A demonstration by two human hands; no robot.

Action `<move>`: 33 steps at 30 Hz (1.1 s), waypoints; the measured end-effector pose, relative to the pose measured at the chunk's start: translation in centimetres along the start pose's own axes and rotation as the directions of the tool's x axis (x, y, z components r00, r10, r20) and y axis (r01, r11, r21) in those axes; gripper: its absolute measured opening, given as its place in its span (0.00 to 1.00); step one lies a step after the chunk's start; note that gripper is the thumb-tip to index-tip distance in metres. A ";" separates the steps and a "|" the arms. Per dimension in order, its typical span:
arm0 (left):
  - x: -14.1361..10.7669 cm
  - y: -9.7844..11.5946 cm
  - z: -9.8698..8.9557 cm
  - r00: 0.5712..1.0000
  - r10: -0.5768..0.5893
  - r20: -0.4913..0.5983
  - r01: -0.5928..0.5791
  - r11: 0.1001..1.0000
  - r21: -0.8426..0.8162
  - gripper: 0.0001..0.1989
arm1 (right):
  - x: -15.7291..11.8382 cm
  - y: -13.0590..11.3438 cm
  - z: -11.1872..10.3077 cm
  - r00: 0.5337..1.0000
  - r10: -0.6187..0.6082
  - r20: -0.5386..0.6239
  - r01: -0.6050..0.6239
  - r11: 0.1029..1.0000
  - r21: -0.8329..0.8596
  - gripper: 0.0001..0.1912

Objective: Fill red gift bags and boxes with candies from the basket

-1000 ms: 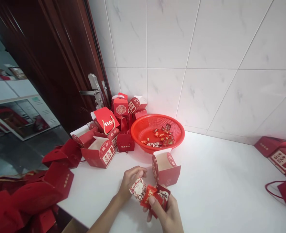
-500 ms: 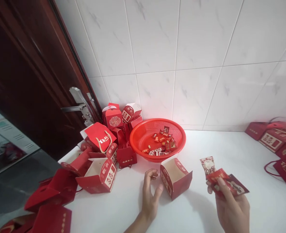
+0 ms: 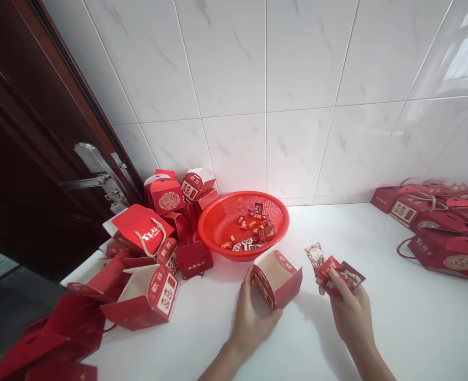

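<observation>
My left hand [image 3: 248, 323] grips an open red gift box [image 3: 278, 280] standing on the white table, its thumb at the near corner and its fingers along the left side. The box's pale inside faces up. Several wrapped candies [image 3: 335, 275], in red, dark and cream patterned wrappers, are pinched and fanned out in my right hand [image 3: 349, 304], to the right of the box and apart from it. Behind the box stands a red plastic basket [image 3: 214, 233] with several small wrapped candies [image 3: 258, 227] in it.
Several red boxes [image 3: 146, 296], some open, crowd the table's left side below a door handle [image 3: 99, 177]. More red boxes with cords [image 3: 440, 227] are grouped at the right. A tiled wall [image 3: 234, 153] runs along the back of the white table [image 3: 408, 323].
My left hand has closed onto the gift box, which it stood beside before. The right hand with the candies appears closer to the box. The view has shifted to the right.
</observation>
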State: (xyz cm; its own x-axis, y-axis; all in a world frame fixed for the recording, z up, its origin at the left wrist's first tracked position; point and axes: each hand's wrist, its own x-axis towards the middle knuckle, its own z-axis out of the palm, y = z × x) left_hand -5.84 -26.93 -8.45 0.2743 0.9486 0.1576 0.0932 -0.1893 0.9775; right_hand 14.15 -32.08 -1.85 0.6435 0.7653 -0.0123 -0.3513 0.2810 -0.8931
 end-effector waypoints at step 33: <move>0.6 8.9 0.0 0.949 0.220 0.227 -0.247 0.964 0.097 0.10 | 1.1 -6.1 4.9 0.666 0.257 0.700 -0.221 0.965 -0.144 0.16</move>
State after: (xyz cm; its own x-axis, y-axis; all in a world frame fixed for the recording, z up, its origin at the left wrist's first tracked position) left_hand -4.86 -28.08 0.33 0.4980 0.8009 0.3325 0.1155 -0.4413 0.8899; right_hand 13.64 -30.10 5.81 -0.1380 0.9874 0.0773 -0.3833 0.0187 -0.9234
